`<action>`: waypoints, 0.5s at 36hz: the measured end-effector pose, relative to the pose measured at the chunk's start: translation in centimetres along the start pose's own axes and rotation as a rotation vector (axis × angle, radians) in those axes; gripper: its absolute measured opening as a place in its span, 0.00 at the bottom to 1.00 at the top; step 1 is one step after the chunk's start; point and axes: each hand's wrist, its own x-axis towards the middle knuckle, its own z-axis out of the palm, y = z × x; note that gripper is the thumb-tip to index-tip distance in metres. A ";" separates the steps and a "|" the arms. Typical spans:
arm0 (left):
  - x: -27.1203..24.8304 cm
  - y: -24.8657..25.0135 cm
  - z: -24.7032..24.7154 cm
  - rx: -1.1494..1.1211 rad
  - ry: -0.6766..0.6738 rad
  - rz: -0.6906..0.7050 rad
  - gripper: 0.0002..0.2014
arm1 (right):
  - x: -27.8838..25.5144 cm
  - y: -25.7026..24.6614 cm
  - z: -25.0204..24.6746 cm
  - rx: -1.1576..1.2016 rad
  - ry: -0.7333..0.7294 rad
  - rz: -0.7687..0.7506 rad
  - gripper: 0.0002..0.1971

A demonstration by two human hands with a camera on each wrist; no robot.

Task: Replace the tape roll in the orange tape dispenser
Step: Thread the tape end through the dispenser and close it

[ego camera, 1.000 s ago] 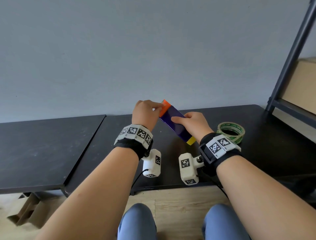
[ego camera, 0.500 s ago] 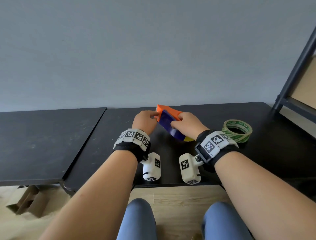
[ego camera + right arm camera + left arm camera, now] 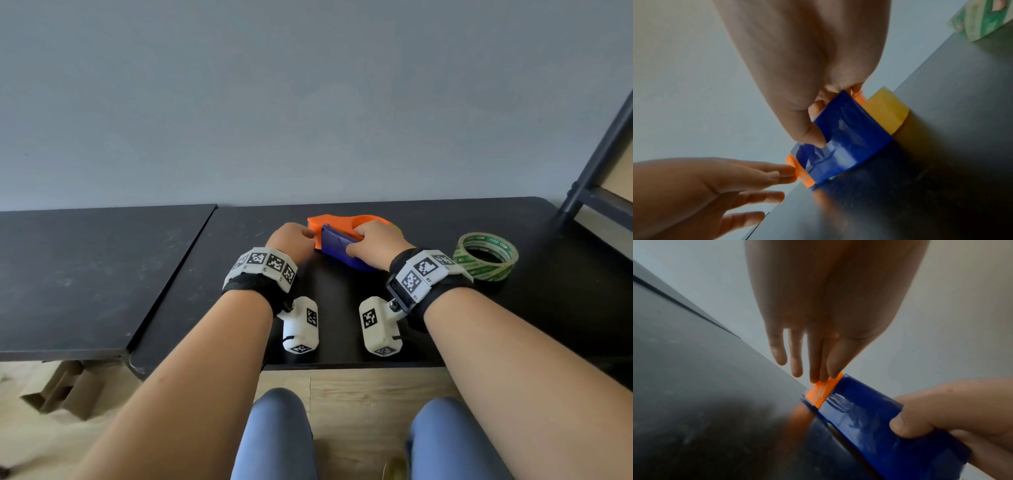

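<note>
The orange tape dispenser [image 3: 337,222] rests on the black table [image 3: 342,325], with a blue tape band [image 3: 337,245] along its near side and a yellow part [image 3: 888,110] at its right end. My right hand [image 3: 373,240] grips the dispenser, thumb pressed on the blue tape [image 3: 849,138] and fingers curled over the top. My left hand [image 3: 291,240] has straight fingers whose tips touch the orange end [image 3: 822,392] at the left. A green-printed tape roll [image 3: 486,257] lies flat on the table to the right, untouched.
A second black table [image 3: 85,274] adjoins on the left with a narrow gap between. A dark metal shelf post [image 3: 596,164] rises at the right. Cardboard [image 3: 65,390] lies on the floor below. The wall stands close behind the dispenser.
The dispenser was held tilted in the air a second ago. Both hands have brought it down and away from me, and it now rests on the table.
</note>
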 end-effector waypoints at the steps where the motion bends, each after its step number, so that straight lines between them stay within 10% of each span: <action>1: 0.0 0.1 0.0 0.010 -0.002 -0.003 0.18 | 0.0 -0.1 0.1 -0.009 0.003 -0.001 0.08; 13: -1.0 0.4 -0.3 0.096 -0.050 -0.031 0.23 | 1.0 0.5 1.0 -0.108 0.040 0.024 0.10; 18: -1.6 1.2 -0.6 0.203 -0.079 -0.023 0.23 | 1.0 0.0 0.4 -0.177 -0.049 0.021 0.25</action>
